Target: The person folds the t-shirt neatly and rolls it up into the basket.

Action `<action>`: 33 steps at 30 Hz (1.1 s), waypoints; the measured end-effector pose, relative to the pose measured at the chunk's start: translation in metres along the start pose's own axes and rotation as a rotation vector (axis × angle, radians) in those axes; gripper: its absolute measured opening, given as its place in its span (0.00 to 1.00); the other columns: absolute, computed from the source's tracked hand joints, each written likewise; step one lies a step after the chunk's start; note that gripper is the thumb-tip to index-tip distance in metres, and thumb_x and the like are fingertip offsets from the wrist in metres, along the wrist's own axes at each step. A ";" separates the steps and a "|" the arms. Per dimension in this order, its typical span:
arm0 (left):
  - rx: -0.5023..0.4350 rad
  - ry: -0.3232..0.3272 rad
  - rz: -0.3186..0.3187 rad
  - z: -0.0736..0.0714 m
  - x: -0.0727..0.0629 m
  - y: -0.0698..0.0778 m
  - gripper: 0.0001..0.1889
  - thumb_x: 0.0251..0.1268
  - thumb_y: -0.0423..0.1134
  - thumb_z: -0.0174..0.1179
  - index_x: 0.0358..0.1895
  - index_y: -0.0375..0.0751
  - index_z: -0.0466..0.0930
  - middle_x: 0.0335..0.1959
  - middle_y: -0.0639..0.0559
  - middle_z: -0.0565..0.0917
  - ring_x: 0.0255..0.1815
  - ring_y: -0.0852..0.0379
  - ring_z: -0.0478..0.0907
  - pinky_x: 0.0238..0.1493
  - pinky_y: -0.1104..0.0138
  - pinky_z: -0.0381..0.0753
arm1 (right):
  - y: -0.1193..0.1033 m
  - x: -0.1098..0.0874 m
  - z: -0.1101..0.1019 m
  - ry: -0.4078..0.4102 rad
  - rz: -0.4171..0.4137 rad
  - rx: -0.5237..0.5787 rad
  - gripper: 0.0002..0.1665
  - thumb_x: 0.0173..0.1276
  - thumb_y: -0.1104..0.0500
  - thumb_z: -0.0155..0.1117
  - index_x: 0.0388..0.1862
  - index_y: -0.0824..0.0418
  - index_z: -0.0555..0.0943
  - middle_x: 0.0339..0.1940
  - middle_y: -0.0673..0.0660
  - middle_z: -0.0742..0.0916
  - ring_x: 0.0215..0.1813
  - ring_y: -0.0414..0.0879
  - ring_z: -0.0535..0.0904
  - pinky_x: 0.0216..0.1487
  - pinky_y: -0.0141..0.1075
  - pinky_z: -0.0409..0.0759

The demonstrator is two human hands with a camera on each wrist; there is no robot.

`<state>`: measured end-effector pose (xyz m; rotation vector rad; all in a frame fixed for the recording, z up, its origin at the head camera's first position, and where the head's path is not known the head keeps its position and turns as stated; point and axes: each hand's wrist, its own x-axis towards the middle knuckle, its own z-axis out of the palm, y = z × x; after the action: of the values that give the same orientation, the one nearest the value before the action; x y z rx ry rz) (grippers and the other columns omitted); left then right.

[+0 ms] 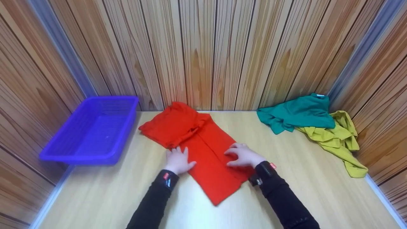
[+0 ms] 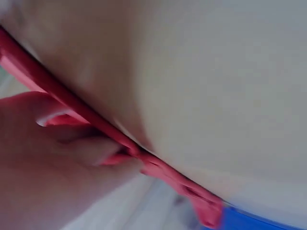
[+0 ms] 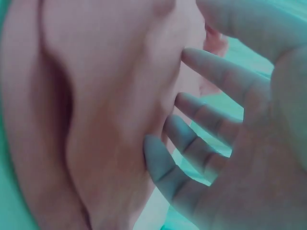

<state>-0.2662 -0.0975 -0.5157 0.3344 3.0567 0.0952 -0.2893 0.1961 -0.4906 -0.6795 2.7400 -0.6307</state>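
A red garment [image 1: 208, 162] lies slantwise on the table, its long part flat with a lengthwise fold line and its far left part bunched in loose folds. My left hand [image 1: 178, 160] rests at the garment's left edge, fingers spread and thumb over the cloth. The left wrist view is blurred; there the fingers [image 2: 91, 148] lie against the red edge. On the right side of the garment is my right hand [image 1: 244, 156], its fingers loosely bent. In the right wrist view those fingers [image 3: 211, 76] are extended and apart, fingertips against the cloth.
A purple plastic basket [image 1: 119, 154] stands at the left by the wall. At the back right a green garment [image 1: 299, 113] lies partly over a yellow-green garment [image 1: 338, 140]. Wood-patterned walls [image 1: 203, 57] enclose the table [image 1: 111, 197] at the back and both sides.
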 end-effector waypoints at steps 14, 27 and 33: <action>-0.129 0.001 -0.018 -0.002 0.002 -0.038 0.39 0.64 0.58 0.58 0.72 0.35 0.65 0.69 0.28 0.66 0.69 0.31 0.62 0.67 0.36 0.53 | -0.025 0.011 0.009 -0.032 -0.119 -0.006 0.27 0.60 0.54 0.74 0.58 0.57 0.83 0.57 0.58 0.77 0.58 0.54 0.71 0.59 0.50 0.74; -0.132 0.030 -0.079 -0.001 -0.045 0.031 0.45 0.59 0.61 0.63 0.72 0.32 0.64 0.69 0.24 0.64 0.69 0.26 0.59 0.67 0.40 0.61 | -0.029 0.041 0.003 0.123 -0.018 -0.070 0.27 0.65 0.56 0.70 0.64 0.54 0.79 0.70 0.60 0.71 0.69 0.57 0.65 0.67 0.52 0.68; -0.108 -0.012 -0.012 0.006 -0.067 0.062 0.45 0.57 0.61 0.65 0.70 0.32 0.67 0.68 0.25 0.64 0.70 0.27 0.60 0.65 0.43 0.67 | -0.029 0.058 0.012 0.154 -0.045 -0.148 0.33 0.64 0.56 0.70 0.69 0.53 0.75 0.74 0.61 0.68 0.73 0.59 0.61 0.68 0.52 0.67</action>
<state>-0.1869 -0.0511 -0.5131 0.3079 3.0258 0.2547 -0.3240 0.1403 -0.4959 -0.7576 2.9442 -0.5131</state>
